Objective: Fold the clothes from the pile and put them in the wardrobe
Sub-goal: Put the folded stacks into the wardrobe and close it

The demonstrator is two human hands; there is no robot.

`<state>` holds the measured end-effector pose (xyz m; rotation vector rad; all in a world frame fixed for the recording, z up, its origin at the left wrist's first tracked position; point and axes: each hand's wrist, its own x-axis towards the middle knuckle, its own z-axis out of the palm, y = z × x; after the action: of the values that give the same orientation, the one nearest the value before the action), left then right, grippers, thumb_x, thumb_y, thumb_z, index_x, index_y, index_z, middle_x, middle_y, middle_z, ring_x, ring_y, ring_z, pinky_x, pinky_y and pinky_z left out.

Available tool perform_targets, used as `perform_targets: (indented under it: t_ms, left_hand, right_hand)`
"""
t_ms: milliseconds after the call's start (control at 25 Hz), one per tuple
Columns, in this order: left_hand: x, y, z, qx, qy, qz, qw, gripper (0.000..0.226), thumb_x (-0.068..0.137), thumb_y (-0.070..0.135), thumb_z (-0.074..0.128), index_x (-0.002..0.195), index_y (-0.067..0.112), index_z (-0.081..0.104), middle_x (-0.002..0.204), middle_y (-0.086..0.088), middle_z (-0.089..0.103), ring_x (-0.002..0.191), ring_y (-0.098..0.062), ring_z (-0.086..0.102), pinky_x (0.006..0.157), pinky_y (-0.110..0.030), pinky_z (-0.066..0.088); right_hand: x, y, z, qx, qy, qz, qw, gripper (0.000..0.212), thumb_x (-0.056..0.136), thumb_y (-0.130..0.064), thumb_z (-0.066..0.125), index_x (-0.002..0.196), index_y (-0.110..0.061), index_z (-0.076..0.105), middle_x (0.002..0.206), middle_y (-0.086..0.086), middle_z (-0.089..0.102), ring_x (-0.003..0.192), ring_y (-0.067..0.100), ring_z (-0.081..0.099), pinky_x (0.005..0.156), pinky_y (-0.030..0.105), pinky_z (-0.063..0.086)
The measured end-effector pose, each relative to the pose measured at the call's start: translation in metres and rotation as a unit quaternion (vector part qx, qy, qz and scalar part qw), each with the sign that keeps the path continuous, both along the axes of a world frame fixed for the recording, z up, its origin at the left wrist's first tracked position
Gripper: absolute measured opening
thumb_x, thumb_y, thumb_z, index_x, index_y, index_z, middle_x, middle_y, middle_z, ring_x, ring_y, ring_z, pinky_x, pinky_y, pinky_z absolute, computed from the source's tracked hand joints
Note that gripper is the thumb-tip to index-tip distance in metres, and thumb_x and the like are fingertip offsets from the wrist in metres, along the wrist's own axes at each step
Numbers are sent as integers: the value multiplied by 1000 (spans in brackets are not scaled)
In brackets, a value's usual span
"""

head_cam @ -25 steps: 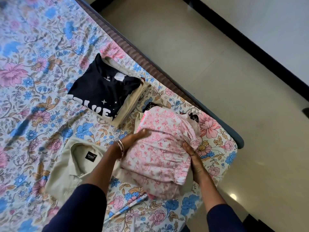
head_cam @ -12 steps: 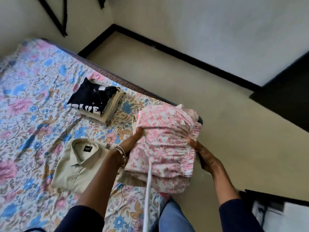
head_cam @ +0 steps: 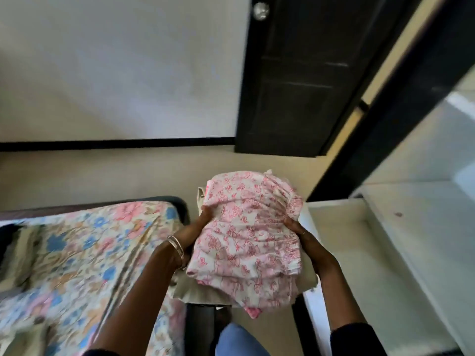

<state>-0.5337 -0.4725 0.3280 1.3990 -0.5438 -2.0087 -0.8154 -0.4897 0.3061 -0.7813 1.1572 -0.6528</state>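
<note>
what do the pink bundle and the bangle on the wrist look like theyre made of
Pink bundle: soft, thin woven cloth, likely cotton; matte, printed with flowers, creased and gathered at one edge. Bangle on the left wrist: looks like metal, from its pale, shiny bands.

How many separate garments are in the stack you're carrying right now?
3 show, though more may be hidden: the pink floral garment on top, a beige garment beneath it, and a bright pink piece peeking out at the bottom edge. The left hand and right hand grip the sides.

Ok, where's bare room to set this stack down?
The white shelf right of the folded stack looks bare, bordered by its white front edge and the dark frame. The bed is blurred; something dark lies at its left edge. Both hands grip the stack.
</note>
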Motion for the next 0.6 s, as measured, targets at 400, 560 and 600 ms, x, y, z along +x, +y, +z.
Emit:
perform_targets:
  t_ms: [400, 560, 600]
  left_hand:
    - [-282, -95, -8, -60, 24, -206, 976, 95, 57, 70, 74, 134, 26, 42, 124, -10, 64, 109, -31, 64, 94, -48, 51]
    - [-353, -92, -51, 28, -2, -176, 984, 67, 82, 53, 61, 137, 17, 45, 120, -16, 64, 107, -34, 63, 84, -40, 52]
    - [-367, -90, -74, 61, -15, -160, 985, 66, 86, 50, 61, 138, 14, 45, 123, -17, 62, 110, -35, 60, 90, -41, 49]
  right_hand:
    - [-249, 43, 29, -68, 130, -250, 957, 79, 64, -46, 75, 136, -28, 48, 125, -2, 66, 113, 20, 64, 104, 44, 45]
    - [-306, 18, 13, -21, 197, -209, 958, 78, 71, -34, 77, 140, -26, 42, 129, -7, 61, 111, 13, 61, 100, 33, 47]
    - [-313, 12, 5, -12, 215, -196, 957, 65, 80, -26, 74, 136, -28, 42, 127, -9, 60, 106, 7, 60, 92, 24, 47]
